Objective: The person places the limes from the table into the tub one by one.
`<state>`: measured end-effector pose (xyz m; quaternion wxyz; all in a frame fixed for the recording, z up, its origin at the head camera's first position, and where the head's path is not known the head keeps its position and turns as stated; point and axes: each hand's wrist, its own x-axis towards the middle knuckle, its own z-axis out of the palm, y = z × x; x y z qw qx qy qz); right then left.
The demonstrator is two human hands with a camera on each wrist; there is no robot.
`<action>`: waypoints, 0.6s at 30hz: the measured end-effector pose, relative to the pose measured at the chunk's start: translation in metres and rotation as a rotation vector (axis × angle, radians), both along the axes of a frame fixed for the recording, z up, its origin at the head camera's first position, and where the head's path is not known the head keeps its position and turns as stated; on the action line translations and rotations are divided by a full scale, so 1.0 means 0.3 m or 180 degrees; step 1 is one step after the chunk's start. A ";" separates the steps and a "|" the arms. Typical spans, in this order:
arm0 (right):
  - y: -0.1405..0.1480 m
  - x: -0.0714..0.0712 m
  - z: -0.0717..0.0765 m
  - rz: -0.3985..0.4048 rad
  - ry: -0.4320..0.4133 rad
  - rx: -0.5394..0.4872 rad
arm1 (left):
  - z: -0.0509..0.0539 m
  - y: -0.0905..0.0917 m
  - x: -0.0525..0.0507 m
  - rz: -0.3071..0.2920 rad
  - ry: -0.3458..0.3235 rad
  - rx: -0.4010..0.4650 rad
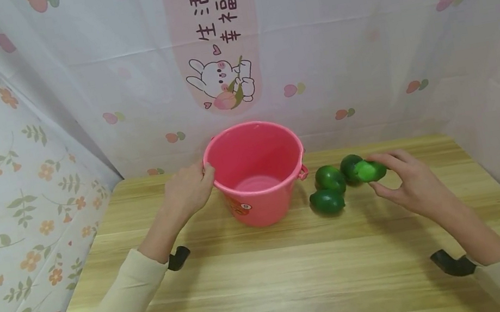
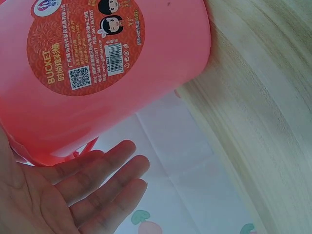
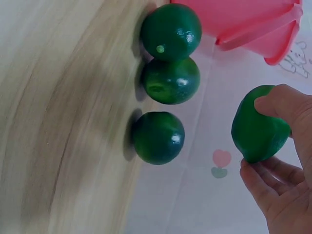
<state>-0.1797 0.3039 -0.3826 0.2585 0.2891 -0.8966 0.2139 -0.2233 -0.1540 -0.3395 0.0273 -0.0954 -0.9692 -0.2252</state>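
Note:
A pink bucket stands upright near the table's back edge. My left hand holds its left rim, thumb at the rim; in the left wrist view that hand's fingers stretch out beside the bucket wall. To the bucket's right my right hand pinches a green fruit between thumb and fingers. The right wrist view shows this fruit raised off the table in the hand. Three other green fruits lie on the table between bucket and right hand.
The wooden table reaches a patterned curtain behind it. Another floral curtain hangs at the left. A dark strap-like piece sits by the right wrist, a similar one by the left.

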 end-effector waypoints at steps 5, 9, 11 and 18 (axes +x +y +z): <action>-0.008 0.004 0.010 0.0012 -0.0009 -0.0038 | -0.001 -0.002 0.000 0.0016 -0.0020 -0.0012; -0.012 0.005 0.019 0.0020 0.0003 -0.0042 | -0.003 -0.002 -0.001 0.0012 -0.0015 -0.0011; -0.014 0.005 0.022 0.0013 0.0017 -0.0034 | -0.004 -0.002 -0.001 0.0011 -0.0009 -0.0016; -0.025 0.005 0.033 -0.0023 -0.0016 -0.0043 | -0.005 -0.002 -0.001 -0.0015 -0.0013 0.0032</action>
